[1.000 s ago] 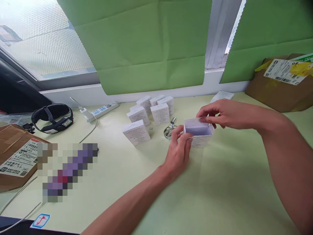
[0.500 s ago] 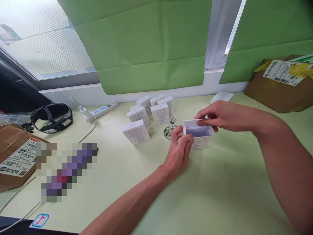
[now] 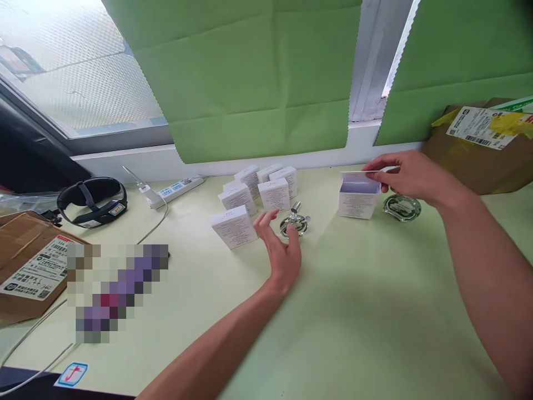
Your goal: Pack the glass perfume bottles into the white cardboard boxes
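An open white carton (image 3: 358, 204) stands upright on the table, its lid flap raised. My right hand (image 3: 402, 175) is closed on the flap at the carton's top right. Just below that hand lies a round, shiny clear bottle-like piece (image 3: 402, 208). My left hand (image 3: 281, 250) has its fingers spread, thumb and fingertips around the near left side of another shiny, rounded glass bottle (image 3: 292, 226). Whether it touches this bottle I cannot tell. A silvery cylinder (image 3: 295, 207) rises at the bottle's back.
Several closed white cartons (image 3: 235, 226) stand left of and behind the glass bottle. A power strip (image 3: 179, 190), a black headset (image 3: 91, 203) and a cardboard box (image 3: 33, 266) are at the left. Another cardboard box (image 3: 470, 161) sits at the back right. Green blinds (image 3: 258, 83) hang behind.
My right hand has carried the open carton right and farther back. My left hand has let go of the carton and moved left to the glass bottle, opening its fingers.
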Available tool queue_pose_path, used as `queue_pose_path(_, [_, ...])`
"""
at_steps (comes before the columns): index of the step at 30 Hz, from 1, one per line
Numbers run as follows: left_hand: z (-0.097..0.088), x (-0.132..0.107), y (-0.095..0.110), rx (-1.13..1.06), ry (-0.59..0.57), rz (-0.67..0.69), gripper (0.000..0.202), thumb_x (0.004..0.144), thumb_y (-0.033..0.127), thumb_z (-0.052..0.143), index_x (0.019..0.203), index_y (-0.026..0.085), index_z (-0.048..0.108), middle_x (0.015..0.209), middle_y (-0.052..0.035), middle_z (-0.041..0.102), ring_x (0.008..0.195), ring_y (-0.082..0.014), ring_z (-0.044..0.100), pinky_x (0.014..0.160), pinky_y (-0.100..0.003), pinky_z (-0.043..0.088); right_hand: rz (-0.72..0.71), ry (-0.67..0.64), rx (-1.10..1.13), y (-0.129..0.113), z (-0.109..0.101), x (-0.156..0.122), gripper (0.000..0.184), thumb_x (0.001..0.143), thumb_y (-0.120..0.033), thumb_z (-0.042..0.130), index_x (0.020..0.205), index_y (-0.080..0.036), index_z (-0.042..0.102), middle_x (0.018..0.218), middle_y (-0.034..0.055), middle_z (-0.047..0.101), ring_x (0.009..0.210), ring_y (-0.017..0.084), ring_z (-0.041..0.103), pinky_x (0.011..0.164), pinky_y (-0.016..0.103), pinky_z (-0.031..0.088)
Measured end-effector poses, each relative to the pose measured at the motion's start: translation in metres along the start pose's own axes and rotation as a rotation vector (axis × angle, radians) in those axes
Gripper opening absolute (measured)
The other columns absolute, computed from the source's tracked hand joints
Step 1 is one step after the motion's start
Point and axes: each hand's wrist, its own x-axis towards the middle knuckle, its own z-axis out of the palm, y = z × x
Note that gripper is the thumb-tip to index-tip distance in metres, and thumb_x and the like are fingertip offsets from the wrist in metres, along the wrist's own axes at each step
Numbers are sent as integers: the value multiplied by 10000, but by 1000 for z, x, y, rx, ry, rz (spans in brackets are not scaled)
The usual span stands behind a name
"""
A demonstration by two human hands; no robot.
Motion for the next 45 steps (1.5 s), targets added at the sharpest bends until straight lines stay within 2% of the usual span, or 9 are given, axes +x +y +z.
queue_pose_path(3, [2,3,-7,-54,-108,-227,554,824,79,501,1328,274,379,1309,-90,422,1231,-217,442,891,-325,469,-58,76,124,-4,13,2,266,842,-392,643,1022,-208,713,770,63,684,649,182,570,639,340,406])
queue_pose_path(5, [4,3,-11,-90,-198,-336,597,805,66,506,1351,271,379,1319,-91,445,1254,-220,447,877,-313,469,-92,79,184,-3,22,5,283,852,-392,619,1044,-199,700,809,80,691,662,187,567,628,339,417])
queue_pose_path(9, [6,3,-15,-121,-288,-419,577,811,65,492,1350,256,412,1263,-87,511,1182,-202,517,921,-333,454,-98,90,250,2,31,12,344,863,-425,594,1118,-204,659,1013,118,698,666,178,559,612,344,447])
queue_pose_path(14, [7,4,-13,-121,-318,-445,546,822,77,476,1337,256,437,1211,-73,551,954,-159,587,787,-290,475,-126,106,339,8,34,17,299,862,-431,601,1077,-230,656,1149,107,673,748,187,570,635,340,461])
queue_pose_path(22, [6,3,-12,-130,-336,-436,490,830,87,466,1291,253,483,1151,-58,565,737,-102,534,635,-227,440,-203,93,430,4,46,17,321,847,-485,618,1042,-237,675,976,50,677,642,144,501,627,331,458])
queue_pose_path(29, [5,4,-11,-111,-374,-424,481,826,89,470,1277,255,505,1154,-58,569,749,-104,541,670,-243,453,-153,81,368,8,41,19,353,843,-501,615,1124,-295,672,940,20,649,611,157,499,663,355,448])
queue_pose_path(36, [4,5,-8,-135,-392,-427,474,823,86,472,1268,245,511,1153,-62,572,755,-105,563,641,-230,456,-168,96,227,0,26,9,349,896,-457,564,1152,-254,684,916,58,665,714,171,525,665,327,409])
queue_pose_path(41, [4,4,-9,-107,-387,-410,469,827,87,469,1266,244,516,1160,-64,572,833,-127,584,689,-243,470,-164,165,107,-7,19,6,343,899,-427,562,1169,-256,685,851,47,671,641,150,499,628,320,386])
queue_pose_path(45, [4,4,-10,-116,-383,-396,459,832,80,460,1261,232,515,1178,-71,575,917,-143,596,746,-256,480,-222,314,80,-19,7,-2,323,882,-394,589,1158,-251,678,1016,68,690,731,162,575,653,312,420])
